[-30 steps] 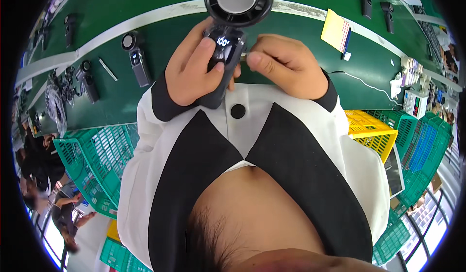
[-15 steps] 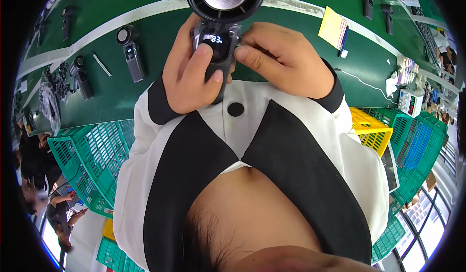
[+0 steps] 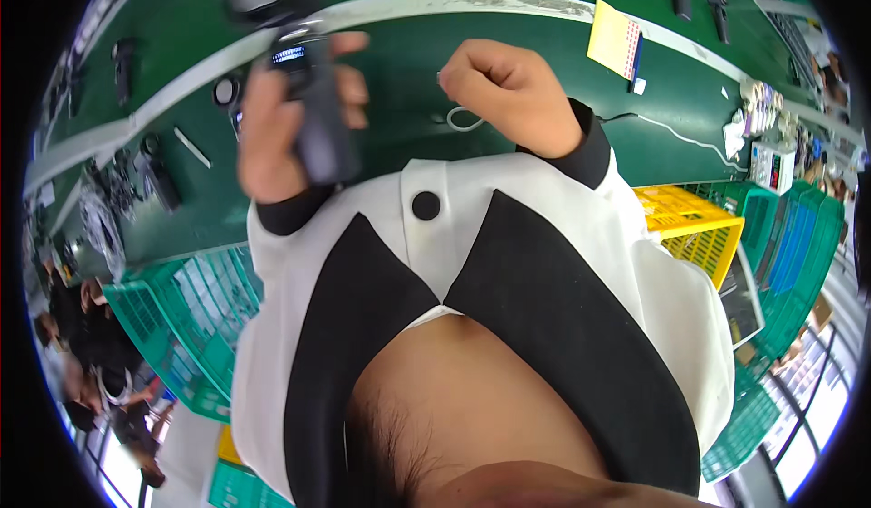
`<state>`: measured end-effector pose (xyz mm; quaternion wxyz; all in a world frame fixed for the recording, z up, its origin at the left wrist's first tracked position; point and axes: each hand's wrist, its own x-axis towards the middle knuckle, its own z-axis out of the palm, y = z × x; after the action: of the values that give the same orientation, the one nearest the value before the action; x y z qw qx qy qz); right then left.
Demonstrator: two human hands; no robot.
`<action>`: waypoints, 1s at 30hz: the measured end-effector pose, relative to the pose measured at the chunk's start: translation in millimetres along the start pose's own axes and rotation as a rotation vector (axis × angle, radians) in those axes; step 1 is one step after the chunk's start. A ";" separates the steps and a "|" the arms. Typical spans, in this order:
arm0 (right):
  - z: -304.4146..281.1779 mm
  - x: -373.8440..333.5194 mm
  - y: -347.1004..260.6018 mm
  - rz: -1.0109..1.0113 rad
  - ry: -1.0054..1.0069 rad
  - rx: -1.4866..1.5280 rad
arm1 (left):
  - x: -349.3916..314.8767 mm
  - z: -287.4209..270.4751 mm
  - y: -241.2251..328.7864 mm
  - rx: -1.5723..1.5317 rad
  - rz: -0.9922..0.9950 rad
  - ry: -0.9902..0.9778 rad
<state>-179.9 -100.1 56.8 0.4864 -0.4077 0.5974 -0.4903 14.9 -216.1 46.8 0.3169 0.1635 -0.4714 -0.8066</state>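
Observation:
My left hand (image 3: 272, 136), smeared by motion, is wrapped round a dark grey handheld fan (image 3: 322, 118) with a round head and a lit display. The fan is tilted, its head up toward the far left, above the green table. To the right, my right hand (image 3: 517, 91) is closed, thumb against bent fingers, on the end of a white cable (image 3: 464, 127). The cable makes a small loop below those fingers and shows again beyond the wrist; the grip hides its tip. Behind my left hand another handheld fan (image 3: 225, 92) lies partly hidden.
More handheld fans (image 3: 156, 172) lie at the left, near a white pen (image 3: 192, 147) and plastic-wrapped items (image 3: 102, 218). Right of centre is a yellow notepad (image 3: 610, 36) with a blue pen. A power supply unit (image 3: 771, 168) stands far right. Green crates (image 3: 181, 299) and a yellow crate (image 3: 694, 218) flank me.
The fan has moved left in my left hand, away from my right hand. My right hand has parted from the fan's side, and a cable loop now shows below it.

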 end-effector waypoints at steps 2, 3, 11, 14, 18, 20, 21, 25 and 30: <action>-2.7 0.8 8.3 0.005 0.018 -0.044 | 4.9 -16.9 30.8 -0.094 0.080 0.272; -3.9 1.8 13.1 -0.052 0.028 -0.055 | 4.1 -23.1 50.4 -0.323 0.100 0.327; 5.2 23.8 61.6 -0.036 -0.100 -0.658 | -27.5 41.3 117.7 -0.178 0.923 0.189; -1.2 21.1 66.2 -0.067 -0.066 -0.489 | -7.3 57.9 80.0 -0.067 0.457 0.101; -13.1 8.6 61.9 -0.022 -0.147 -0.383 | 65.7 26.2 -14.9 -0.133 -0.302 0.013; -16.1 3.3 59.0 0.016 -0.204 -0.444 | 108.0 14.5 -80.3 -0.169 -0.507 -0.133; -15.8 2.5 57.6 0.013 -0.229 -0.506 | 129.2 9.9 -111.3 -0.282 -0.540 -0.147; -12.5 -1.9 51.6 0.053 -0.256 -0.484 | 221.6 -0.1 -192.7 -0.384 -0.486 0.101; -15.2 -3.4 53.5 0.143 -0.162 -0.536 | 212.5 -37.4 -173.1 1.283 0.054 -0.297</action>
<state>-194.7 -84.0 5.6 0.4408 -0.5165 0.6919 -0.2454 -184.3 -320.7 -114.2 0.1083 0.1948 -0.9013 -0.3714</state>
